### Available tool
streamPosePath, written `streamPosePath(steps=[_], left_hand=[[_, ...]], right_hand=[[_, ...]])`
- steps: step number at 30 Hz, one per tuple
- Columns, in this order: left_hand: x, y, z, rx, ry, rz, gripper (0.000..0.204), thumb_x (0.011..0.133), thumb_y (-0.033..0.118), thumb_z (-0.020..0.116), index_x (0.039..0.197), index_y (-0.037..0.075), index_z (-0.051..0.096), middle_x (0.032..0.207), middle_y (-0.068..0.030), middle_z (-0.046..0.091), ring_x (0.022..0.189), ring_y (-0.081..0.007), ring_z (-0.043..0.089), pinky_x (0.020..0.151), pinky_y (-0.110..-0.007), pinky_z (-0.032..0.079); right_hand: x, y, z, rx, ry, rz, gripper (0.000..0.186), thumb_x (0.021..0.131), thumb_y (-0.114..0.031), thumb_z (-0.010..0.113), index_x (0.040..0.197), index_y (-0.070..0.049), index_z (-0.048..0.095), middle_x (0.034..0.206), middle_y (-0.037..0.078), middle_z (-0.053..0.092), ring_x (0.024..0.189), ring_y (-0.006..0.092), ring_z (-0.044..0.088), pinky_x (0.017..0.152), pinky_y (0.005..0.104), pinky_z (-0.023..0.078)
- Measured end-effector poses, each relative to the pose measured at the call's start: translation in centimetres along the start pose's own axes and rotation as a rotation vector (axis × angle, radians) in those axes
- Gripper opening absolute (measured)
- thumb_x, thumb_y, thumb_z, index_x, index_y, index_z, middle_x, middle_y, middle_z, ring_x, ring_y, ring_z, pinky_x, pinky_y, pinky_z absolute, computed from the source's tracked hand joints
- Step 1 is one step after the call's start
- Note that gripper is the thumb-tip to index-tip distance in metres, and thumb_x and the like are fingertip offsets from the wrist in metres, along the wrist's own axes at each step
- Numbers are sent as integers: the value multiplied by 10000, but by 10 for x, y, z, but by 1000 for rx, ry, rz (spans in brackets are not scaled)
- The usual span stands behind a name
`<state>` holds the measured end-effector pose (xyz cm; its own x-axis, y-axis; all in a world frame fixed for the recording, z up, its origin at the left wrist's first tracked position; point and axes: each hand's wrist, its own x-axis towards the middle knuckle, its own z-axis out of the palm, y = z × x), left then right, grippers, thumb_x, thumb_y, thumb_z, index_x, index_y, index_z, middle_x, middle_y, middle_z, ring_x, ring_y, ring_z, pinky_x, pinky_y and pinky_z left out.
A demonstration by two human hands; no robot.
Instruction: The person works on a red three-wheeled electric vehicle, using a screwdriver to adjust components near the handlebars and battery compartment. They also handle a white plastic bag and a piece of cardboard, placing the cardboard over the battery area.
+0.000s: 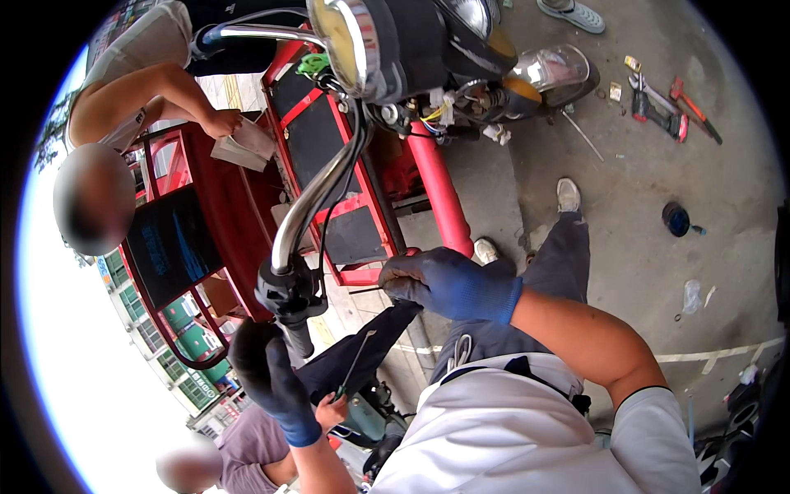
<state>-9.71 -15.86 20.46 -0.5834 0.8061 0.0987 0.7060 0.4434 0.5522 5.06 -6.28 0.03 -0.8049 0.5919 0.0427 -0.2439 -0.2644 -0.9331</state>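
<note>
My left hand (276, 383), in a black and blue glove, is beside the black grip and switch housing (288, 296) of a chrome handlebar (317, 189); its dark fingers blend together, so I cannot tell whether they hold anything. My right hand (444, 284), also gloved, is closed on a thin dark rod (362, 291) to the right of the housing. Cables run along the bar up to a round headlamp (346, 41) and exposed coloured wires (436, 111). A red fork tube (440, 189) stands beside a red frame with dark panels (346, 230).
A person (132, 107) at upper left holds pale sheets over a red vehicle body (214, 214). Another person (247, 453) at lower left holds a long tool (354, 362). On the right floor lie a wrench (646, 90), red-black tools (683, 107) and a dark container (675, 218).
</note>
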Motion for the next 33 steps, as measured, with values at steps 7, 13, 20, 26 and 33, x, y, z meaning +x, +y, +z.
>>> streamPosePath(steps=[7, 13, 20, 26, 33], left_hand=[[31, -40, 3, 69, -422, -258, 871, 710, 483, 771, 1318, -22, 406, 1097, -115, 603, 886, -196, 617, 765, -318, 516], [38, -50, 14, 138, -473, -134, 891, 761, 603, 668, 1306, -55, 414, 1111, -178, 625, 792, -267, 674, 630, -337, 568], [23, -57, 16, -2, -243, -187, 873, 773, 487, 715, 1311, -84, 330, 1123, -264, 575, 712, -294, 673, 528, -352, 597], [19, -61, -5, 187, -201, -185, 856, 783, 448, 713, 1328, -71, 305, 1190, -294, 540, 744, -322, 680, 525, -390, 609], [30, -53, 2, 197, -380, -95, 676, 933, 472, 480, 1318, -73, 371, 1076, -246, 593, 586, -174, 581, 456, -265, 476]], right_hand=[[40, 47, 41, -202, 295, -307, 115, 844, -224, 593, 889, -120, 578, 719, 120, 588, 700, 291, 635, 585, 416, 496], [48, 67, 62, -10, 368, -440, 218, 765, -176, 660, 962, -122, 584, 708, 63, 506, 632, 220, 585, 512, 345, 459], [58, 79, 86, 43, 364, -545, 246, 766, -179, 616, 1005, -123, 594, 756, 56, 526, 711, 212, 593, 542, 330, 478], [64, 85, 94, 99, 353, -539, 200, 802, -186, 600, 985, -106, 598, 743, 55, 528, 697, 207, 589, 541, 325, 478], [56, 96, 87, 166, 421, -524, 216, 814, -172, 631, 993, -58, 594, 698, 59, 517, 653, 199, 578, 519, 324, 459]])
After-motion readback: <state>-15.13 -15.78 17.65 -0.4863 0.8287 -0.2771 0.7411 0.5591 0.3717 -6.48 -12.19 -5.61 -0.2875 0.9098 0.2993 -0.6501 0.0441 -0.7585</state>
